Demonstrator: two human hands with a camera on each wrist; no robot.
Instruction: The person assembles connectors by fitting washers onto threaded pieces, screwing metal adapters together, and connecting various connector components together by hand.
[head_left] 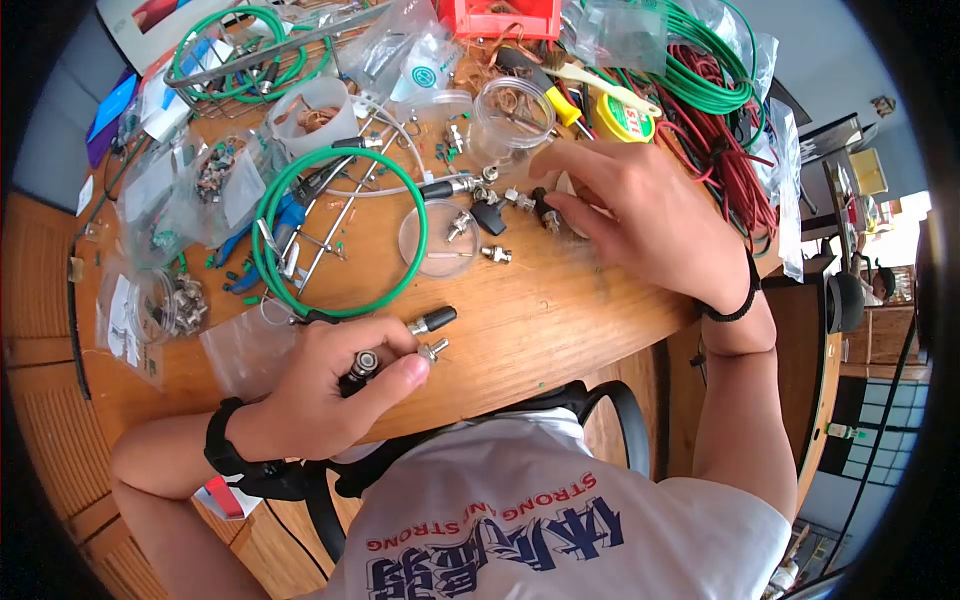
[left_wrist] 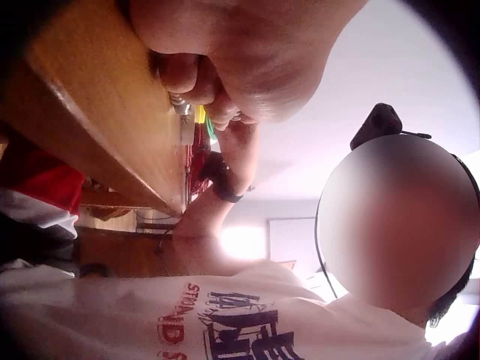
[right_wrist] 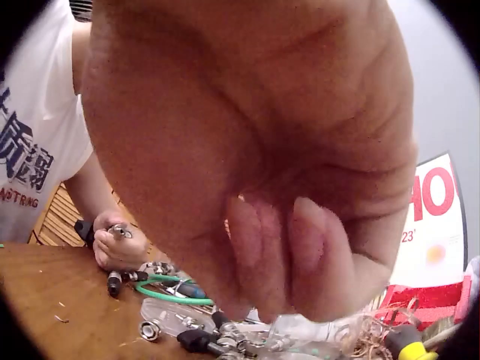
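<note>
In the head view the left hand curls round metal connectors: a black-ringed one, a silver one pinched at the thumb, and a black-booted one beyond the fingers. The green cable loop lies just above this hand. My right hand reaches down over the connectors at the desk's middle, thumb and index finger at a dark connector. Its fingers are bent in the right wrist view, their tips partly hidden. A black-winged connector and a small silver connector lie beside it.
A clear jar, a white cup and a shallow round lid stand among plastic bags. Blue-handled pliers lie left, a red bin at the back, green and dark red wire coils right.
</note>
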